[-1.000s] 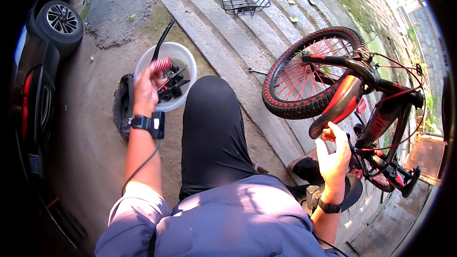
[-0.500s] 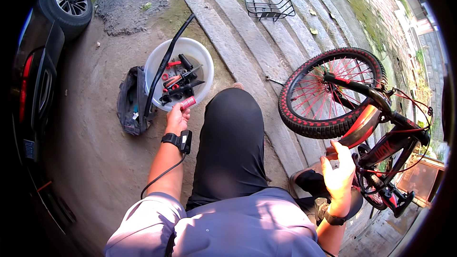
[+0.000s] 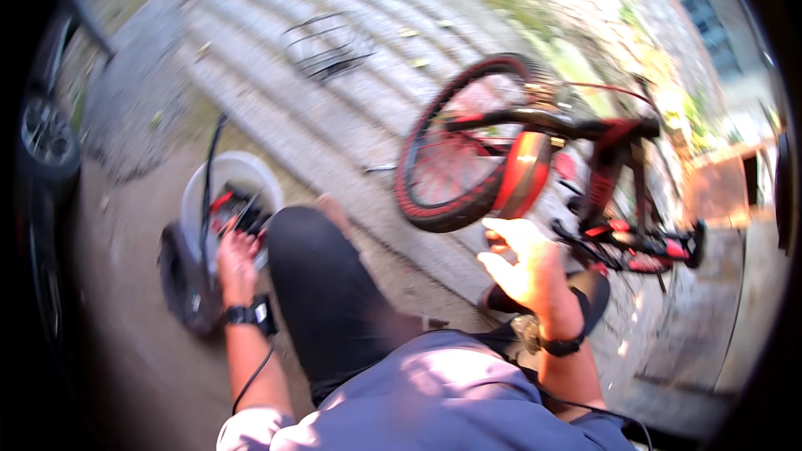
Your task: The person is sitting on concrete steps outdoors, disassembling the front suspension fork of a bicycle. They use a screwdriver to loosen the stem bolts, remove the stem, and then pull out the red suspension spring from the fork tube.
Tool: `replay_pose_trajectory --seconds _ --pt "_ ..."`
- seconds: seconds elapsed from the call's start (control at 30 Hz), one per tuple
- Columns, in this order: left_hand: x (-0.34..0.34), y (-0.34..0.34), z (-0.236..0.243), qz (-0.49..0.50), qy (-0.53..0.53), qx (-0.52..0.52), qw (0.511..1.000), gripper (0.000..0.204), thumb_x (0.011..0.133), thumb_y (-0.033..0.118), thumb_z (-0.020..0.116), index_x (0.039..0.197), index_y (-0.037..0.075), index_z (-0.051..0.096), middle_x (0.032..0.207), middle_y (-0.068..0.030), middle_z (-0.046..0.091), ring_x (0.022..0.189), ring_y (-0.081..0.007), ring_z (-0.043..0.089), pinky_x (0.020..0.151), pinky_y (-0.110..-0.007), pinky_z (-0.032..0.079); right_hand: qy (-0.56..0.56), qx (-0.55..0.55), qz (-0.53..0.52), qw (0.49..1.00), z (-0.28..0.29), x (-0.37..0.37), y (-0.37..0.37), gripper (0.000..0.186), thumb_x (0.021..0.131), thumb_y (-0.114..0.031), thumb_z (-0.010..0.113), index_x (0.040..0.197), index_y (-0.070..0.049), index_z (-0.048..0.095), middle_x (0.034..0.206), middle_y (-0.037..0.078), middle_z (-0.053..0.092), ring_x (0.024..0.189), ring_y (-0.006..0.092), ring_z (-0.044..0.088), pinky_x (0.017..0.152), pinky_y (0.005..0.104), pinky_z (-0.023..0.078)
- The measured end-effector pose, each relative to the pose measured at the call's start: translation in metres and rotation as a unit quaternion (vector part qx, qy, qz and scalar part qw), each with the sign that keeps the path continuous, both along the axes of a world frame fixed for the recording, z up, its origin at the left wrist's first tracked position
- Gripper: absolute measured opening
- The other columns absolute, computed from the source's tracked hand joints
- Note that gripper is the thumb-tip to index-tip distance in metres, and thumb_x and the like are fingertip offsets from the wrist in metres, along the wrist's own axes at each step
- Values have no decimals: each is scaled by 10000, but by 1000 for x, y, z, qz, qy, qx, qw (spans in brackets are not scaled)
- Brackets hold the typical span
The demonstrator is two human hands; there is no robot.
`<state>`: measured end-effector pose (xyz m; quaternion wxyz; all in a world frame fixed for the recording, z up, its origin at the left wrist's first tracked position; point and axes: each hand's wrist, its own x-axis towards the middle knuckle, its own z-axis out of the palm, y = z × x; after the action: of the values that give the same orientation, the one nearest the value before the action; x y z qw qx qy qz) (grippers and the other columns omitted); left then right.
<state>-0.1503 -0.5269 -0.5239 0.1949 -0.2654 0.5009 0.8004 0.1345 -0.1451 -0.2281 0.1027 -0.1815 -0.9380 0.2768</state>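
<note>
At the left, my left hand (image 3: 238, 257) is closed beside the near rim of a white bucket (image 3: 191, 192). Motion smears its fingers, but a bit of the red ribbed grip (image 3: 261, 237) shows by their tips. Black and red parts (image 3: 236, 209) lie in the bucket, and a long black bar (image 3: 207, 175) leans across its left side. My right hand (image 3: 526, 266) hangs at the right, thumb apart from bent fingers, with nothing visible in it. It is just below the red mudguard (image 3: 525, 174) of a black and red bicycle (image 3: 618, 150); I cannot tell whether they touch.
A dark bag (image 3: 185, 284) sits against the bucket. Farther off, a black wire basket (image 3: 330, 43) rests on stone steps (image 3: 284, 92), with a small metal tool (image 3: 380, 169) near the front wheel. A parked car (image 3: 46, 192) stands far left; wooden boards (image 3: 693, 309) lie right.
The view has swung to the right, so bucket, basket and bicycle sit farther left, and the picture is blurred. My left hand has lowered the red grip close to the bucket's rim.
</note>
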Motion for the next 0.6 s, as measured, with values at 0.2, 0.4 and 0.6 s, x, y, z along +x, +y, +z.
replay_pose_trajectory --seconds 0.2,0.4,0.6 --pt "-34 73 140 -54 164 -62 983 298 977 265 591 1229 116 532 1020 -31 646 870 -136 641 685 -258 491 155 30 -54 986 43 43 41 467 772 2 757 1216 -54 623 977 104 662 767 189 670 702 301 530" --pt "-8 181 271 -139 357 -20 923 320 964 239 617 1226 61 572 1041 -50 668 875 -129 635 744 -242 472 319 31 -178 930 98 85 78 358 837 -10 728 1181 -1 630 948 94 673 800 149 665 739 273 524" --pt "48 291 281 -290 396 61 869 250 978 157 596 1194 31 586 988 -70 675 780 -123 647 672 -224 466 322 99 -246 909 120 85 123 360 880 -152 726 1214 -51 637 1051 104 675 988 180 654 842 328 523"
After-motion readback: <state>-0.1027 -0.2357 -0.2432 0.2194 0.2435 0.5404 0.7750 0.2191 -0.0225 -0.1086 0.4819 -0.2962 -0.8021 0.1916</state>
